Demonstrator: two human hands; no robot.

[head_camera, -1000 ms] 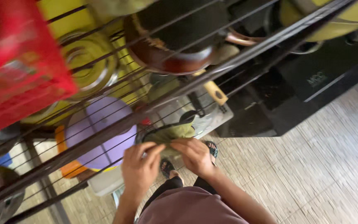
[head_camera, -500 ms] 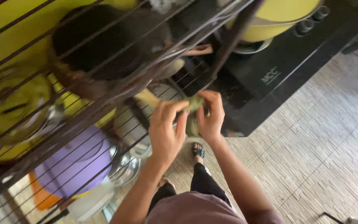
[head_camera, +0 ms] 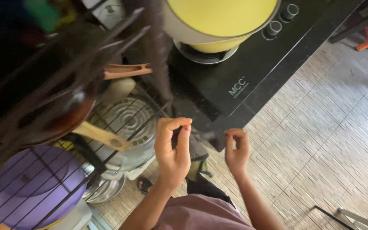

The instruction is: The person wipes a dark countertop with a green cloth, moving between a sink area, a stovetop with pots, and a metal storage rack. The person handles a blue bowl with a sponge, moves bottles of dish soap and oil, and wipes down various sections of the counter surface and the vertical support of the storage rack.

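Head camera looks steeply down, close above stove [head_camera: 252, 72].

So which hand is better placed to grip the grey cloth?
Probably the left hand: it lies against the grey cloth, while the right hand, pinched shut, is apart from it by the stove corner.

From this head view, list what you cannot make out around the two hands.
- Greyish cloth: mostly hidden behind the left hand; its shape is unclear.
- Right hand: fingers pinched, what they grip is too small to tell.
- Yellow round pot: cut off by the top edge.
- Dark wire rack: blurred by motion.
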